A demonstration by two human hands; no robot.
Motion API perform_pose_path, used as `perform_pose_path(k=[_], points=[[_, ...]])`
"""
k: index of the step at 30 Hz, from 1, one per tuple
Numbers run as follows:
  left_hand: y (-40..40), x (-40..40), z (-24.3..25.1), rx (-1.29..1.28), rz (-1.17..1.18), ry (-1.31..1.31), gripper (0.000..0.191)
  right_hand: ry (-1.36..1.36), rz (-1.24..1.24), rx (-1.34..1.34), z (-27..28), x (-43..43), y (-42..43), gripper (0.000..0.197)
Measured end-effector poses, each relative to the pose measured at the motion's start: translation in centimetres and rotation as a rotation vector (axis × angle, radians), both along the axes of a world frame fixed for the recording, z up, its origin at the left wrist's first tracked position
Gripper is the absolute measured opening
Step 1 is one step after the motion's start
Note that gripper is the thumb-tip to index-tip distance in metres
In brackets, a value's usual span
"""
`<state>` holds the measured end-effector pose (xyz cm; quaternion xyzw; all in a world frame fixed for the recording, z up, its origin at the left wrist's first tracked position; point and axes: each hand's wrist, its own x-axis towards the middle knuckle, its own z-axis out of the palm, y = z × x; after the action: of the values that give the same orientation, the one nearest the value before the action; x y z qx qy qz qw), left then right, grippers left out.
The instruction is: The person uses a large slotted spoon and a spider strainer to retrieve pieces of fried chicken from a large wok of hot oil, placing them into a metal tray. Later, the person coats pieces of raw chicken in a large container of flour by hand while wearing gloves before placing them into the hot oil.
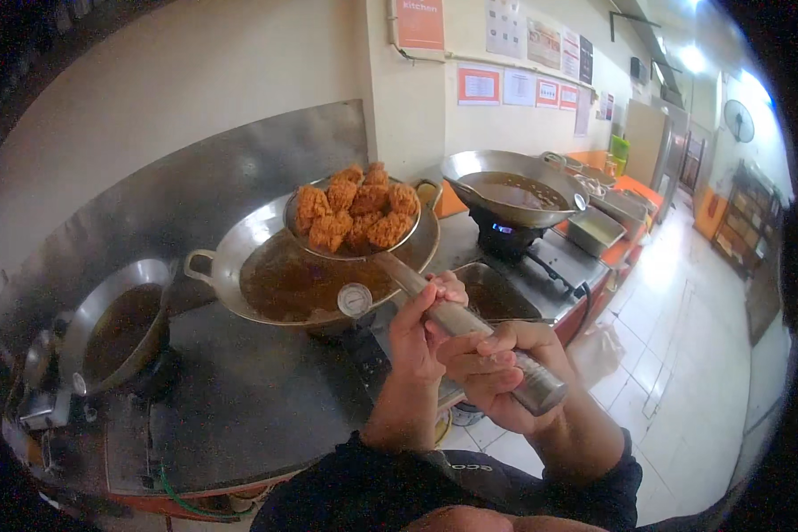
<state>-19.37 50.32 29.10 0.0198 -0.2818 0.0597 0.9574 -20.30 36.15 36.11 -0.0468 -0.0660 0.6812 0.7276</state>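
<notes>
Both of my hands grip the thick metal handle of a round strainer (399,271). My left hand (425,319) is nearer the strainer's bowl, and my right hand (505,369) holds the handle close to its end. Several pieces of browned, crisp-coated fried food (356,209) fill the bowl. The loaded strainer is over the back right part of a large metal wok (219,272) with dark oil (286,286) in it. A round dial thermometer (355,300) sits at the wok's near rim.
At the left, a smaller wok (149,272) holds brown liquid. Another wok (465,163) stands on a burner with a blue flame (503,229), back right. A rectangular metal tray (529,309) lies right of my left hand. More metal containers (595,231) line the counter beyond.
</notes>
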Motion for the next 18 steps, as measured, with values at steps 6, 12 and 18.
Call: perform_pose_path(k=[6,12,18], points=[[0.5,-0.1,1.0,0.014,0.047,0.016,0.020,-0.069,-0.073,-0.069,-0.3,-1.0,0.1,0.013],[1.4,0.4,2.7,0.045,0.006,-0.125,0.019,-0.179,-0.083,0.068,0.2,-1.7,0.8,0.021],[0.7,-1.1,0.4,0.000,0.006,-0.044,0.019,-0.054,-0.069,0.046,-1.0,-2.0,0.9,0.034]])
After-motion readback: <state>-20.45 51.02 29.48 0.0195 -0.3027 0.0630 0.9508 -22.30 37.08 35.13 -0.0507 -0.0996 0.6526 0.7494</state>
